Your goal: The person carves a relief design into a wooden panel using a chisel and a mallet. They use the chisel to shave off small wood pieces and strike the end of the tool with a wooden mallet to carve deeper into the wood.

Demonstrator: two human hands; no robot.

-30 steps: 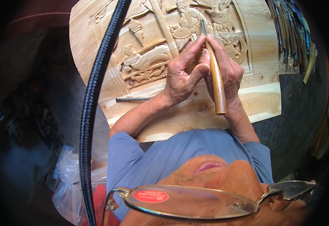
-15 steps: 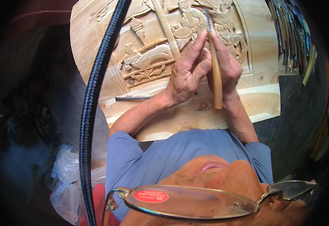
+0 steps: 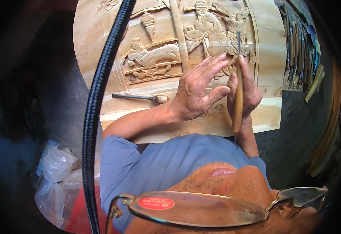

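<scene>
A pale wooden panel [image 3: 166,87] carved in relief lies in front of me, with a robed figure [image 3: 205,27] near its top and a reclining figure [image 3: 154,56] to the left. In my right hand [image 3: 250,91] is a wood-carving chisel [image 3: 238,101], its long wooden handle toward me and its thin metal blade pointing away over the carving beside the robed figure. I cannot tell whether the blade tip touches the wood. My left hand [image 3: 197,89] is open above the panel's lower part, fingers stretched toward the chisel but apart from it.
A second chisel [image 3: 143,97] with a dark shaft and wooden handle rests on the panel, left of my left wrist. Several carving tools [image 3: 297,50] lie in a row at the far right. A black braided cord [image 3: 94,101] crosses the view; a clear plastic bag [image 3: 59,167] sits lower left.
My left hand has come away from the chisel and opened. My right hand has drawn the chisel back toward me and to the right. The second chisel's handle now shows.
</scene>
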